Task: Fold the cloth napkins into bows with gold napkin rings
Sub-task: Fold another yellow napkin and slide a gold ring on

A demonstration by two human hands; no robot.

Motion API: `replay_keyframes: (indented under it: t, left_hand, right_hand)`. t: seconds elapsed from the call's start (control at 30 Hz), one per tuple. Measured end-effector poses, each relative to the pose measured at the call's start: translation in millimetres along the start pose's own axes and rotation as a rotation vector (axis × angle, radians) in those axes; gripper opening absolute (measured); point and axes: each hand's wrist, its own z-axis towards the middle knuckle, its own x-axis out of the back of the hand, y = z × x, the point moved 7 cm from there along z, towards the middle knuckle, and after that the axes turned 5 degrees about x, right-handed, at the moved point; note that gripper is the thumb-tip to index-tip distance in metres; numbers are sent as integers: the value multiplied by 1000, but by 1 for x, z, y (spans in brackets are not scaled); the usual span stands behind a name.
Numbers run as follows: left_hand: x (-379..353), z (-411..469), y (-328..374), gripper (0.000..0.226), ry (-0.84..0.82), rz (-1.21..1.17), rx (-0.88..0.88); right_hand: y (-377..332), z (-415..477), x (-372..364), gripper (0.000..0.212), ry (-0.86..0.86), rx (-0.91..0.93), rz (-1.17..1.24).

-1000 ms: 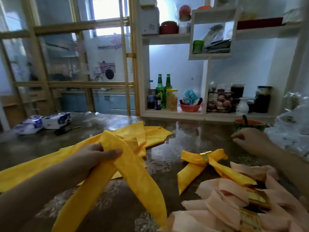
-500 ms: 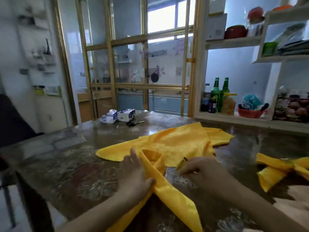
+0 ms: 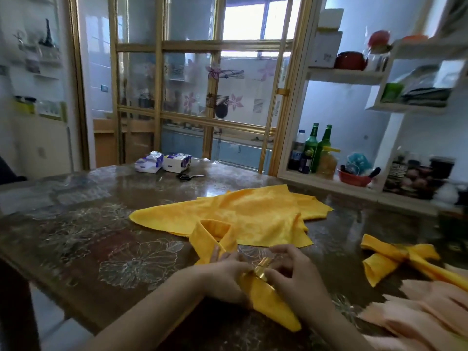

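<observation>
A folded yellow napkin point(image 3: 210, 236) lies looped on the table in front of me, its tail point(image 3: 273, 307) trailing toward the near edge. My left hand point(image 3: 222, 277) grips the napkin where the loop crosses. My right hand point(image 3: 291, 272) pinches a gold napkin ring point(image 3: 262, 271) against that crossing. Whether the ring is around the cloth is hard to tell. A flat yellow napkin point(image 3: 250, 211) lies spread behind. A finished yellow bow point(image 3: 395, 259) with a ring lies at the right.
Peach folded napkins point(image 3: 425, 315) pile at the near right. Scissors point(image 3: 188, 176) and two tissue packs point(image 3: 163, 162) sit at the table's far side. A shelf with bottles point(image 3: 317, 148) and a red bowl point(image 3: 353, 177) stands behind the patterned table point(image 3: 101, 239).
My right hand came from the far right, carrying a gold ring, to meet the left hand at the napkin's crossing. The view swung left and the napkin now lies looped on the table.
</observation>
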Motion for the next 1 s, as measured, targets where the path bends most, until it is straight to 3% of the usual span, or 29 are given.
replay_keyframes:
  t: [0.13, 0.27, 0.37, 0.43, 0.53, 0.7, 0.77, 0.83, 0.9, 1.0]
  left_hand:
    - [10, 13, 10, 31, 265, -7, -43]
    - [7, 6, 7, 22, 527, -148, -92]
    - [3, 5, 3, 37, 527, -305, -122]
    - [4, 8, 0, 40, 522, -425, -182]
    - [8, 7, -5, 11, 552, -634, -253]
    - [12, -1, -6, 27, 556, -826, -243]
    - [8, -1, -2, 42, 517, -745, -269]
    - [5, -4, 6, 52, 515, -514, -279]
    - [8, -6, 11, 48, 587, -366, -284]
    - [9, -5, 9, 43, 643, -394, -268]
  right_hand:
    - [11, -2, 0, 20, 13, -164, 205]
    - [16, -4, -3, 45, 6, -166, 194]
    - [15, -6, -7, 68, 9, -103, 58]
    - [8, -4, -6, 69, 16, -35, -55]
    - [5, 1, -9, 60, -14, 2, -88]
    - [7, -1, -9, 33, 69, 33, 30]
    - [10, 0, -9, 30, 105, 8, 104]
    - [12, 2, -8, 30, 127, -10, 111]
    - [11, 2, -7, 32, 114, 4, 62]
    - [6, 0, -5, 33, 122, 79, -51]
